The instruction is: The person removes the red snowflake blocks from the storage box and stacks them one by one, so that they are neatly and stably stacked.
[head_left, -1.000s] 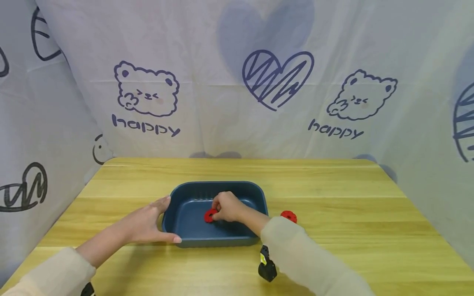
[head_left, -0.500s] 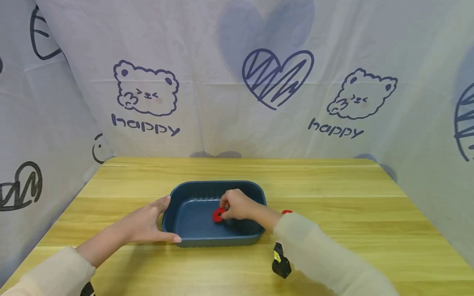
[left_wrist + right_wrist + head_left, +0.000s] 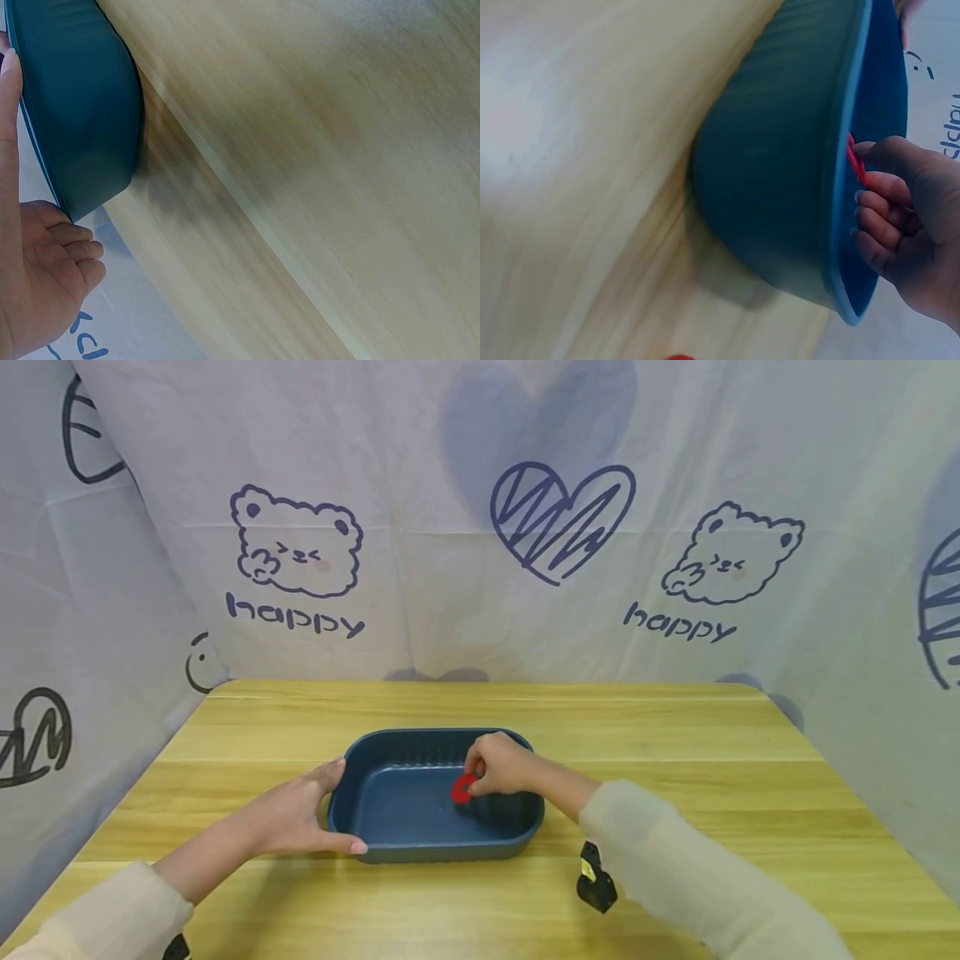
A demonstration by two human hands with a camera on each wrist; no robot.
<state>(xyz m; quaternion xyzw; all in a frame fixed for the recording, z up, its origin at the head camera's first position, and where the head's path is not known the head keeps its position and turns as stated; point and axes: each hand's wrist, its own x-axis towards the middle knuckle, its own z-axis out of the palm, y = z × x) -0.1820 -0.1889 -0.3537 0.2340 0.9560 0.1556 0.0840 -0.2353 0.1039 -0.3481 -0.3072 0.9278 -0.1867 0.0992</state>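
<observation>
A dark blue rectangular basin with rounded corners (image 3: 442, 853) stands on the wooden table. My left hand (image 3: 300, 814) holds its left end, thumb at the front rim and fingers at the back left; the left wrist view shows curled fingertips against the rim. Inside the basin, toward its right side, my right hand (image 3: 506, 764) pinches a thin red flower-shaped disc (image 3: 462, 788) with a dark centre. The disc is tilted and partly covered by the fingers. In the right wrist view only the red disc's edge (image 3: 856, 159) shows between thumb and fingers.
A second red piece (image 3: 680, 358) peeks in at the bottom of the right wrist view, on the table right of the basin; the right arm hides it in the head view. Behind the table hangs a white printed curtain (image 3: 435, 602).
My right hand has moved right and slightly back inside the basin, carrying the red disc. The second red piece has become hidden behind the right arm. The left hand keeps its place.
</observation>
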